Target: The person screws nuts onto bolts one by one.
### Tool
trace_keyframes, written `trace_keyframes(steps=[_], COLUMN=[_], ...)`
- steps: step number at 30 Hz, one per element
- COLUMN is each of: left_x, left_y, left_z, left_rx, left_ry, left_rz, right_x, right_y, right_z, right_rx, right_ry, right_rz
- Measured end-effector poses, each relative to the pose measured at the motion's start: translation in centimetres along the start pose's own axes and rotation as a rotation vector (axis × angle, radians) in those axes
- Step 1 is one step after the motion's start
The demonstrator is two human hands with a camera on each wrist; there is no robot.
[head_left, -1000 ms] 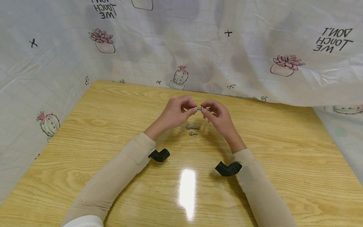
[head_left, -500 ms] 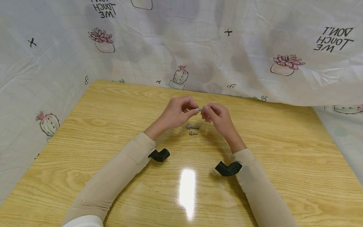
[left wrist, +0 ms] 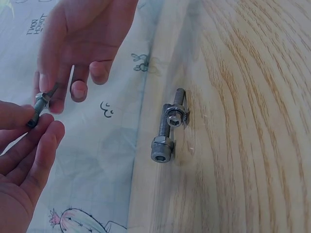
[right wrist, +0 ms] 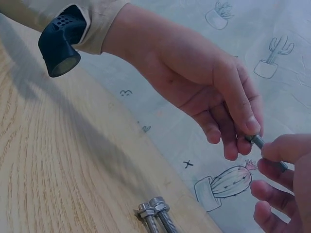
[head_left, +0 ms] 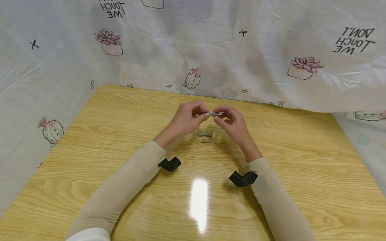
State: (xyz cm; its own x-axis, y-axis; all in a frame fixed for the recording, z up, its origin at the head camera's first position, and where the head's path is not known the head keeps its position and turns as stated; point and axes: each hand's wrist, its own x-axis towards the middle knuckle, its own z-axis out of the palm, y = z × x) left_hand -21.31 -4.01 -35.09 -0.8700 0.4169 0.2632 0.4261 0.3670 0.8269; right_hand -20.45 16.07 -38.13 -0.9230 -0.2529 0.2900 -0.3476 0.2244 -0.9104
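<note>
Above the table, my left hand (head_left: 185,118) pinches the head end of a metal bolt (head_left: 218,114) between thumb and fingertips. A hex nut (left wrist: 42,98) sits partway along the bolt's shank. My right hand (head_left: 231,121) has its thumb and index fingertip at this nut, pinching it from both sides, with the bolt's threaded tip pointing in toward the palm. Below the hands, a longer socket-head bolt (head_left: 206,134) and a shorter bolt (head_left: 206,141) lie side by side on the wood. Both carry a nut near the head, as the left wrist view shows.
The wood-grain table (head_left: 135,110) reaches back to a white printed sheet (head_left: 226,73) hanging behind and at the left side. Black wrist cameras stick out from the left sleeve (head_left: 132,180) and the right sleeve (head_left: 277,197).
My right thumb rolled forward over the nut half a second ago and has now drawn back, baring the nut and bolt tip. My left hand and the two table bolts stay put.
</note>
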Motion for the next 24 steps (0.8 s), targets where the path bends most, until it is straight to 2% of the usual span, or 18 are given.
trace_keyframes(steps=[6,12,15,20,24], left_x=[0.03,0.08,0.09,0.02,0.00], left_y=[0.04,0.09,0.11,0.12,-0.01], left_z=[-0.03,0.08,0.18,0.32,0.35], left_rx=[-0.010,-0.023,-0.023,-0.005,0.004], left_ry=[0.000,-0.014,-0.034,-0.053,-0.038], left_rz=[-0.001,0.029,0.042,0.050,0.037], right_x=[0.14,0.14,0.08,-0.06,-0.11], right_y=[0.18,0.12,0.05,-0.23,-0.69], right_z=[0.01,0.03,0.09,0.20,0.21], right_rx=[-0.010,0.035,0.024,-0.016,-0.014], right_ry=[-0.014,-0.012,-0.012,-0.010,-0.005], right_rz=[-0.001,-0.014,-0.014,0.030,0.046])
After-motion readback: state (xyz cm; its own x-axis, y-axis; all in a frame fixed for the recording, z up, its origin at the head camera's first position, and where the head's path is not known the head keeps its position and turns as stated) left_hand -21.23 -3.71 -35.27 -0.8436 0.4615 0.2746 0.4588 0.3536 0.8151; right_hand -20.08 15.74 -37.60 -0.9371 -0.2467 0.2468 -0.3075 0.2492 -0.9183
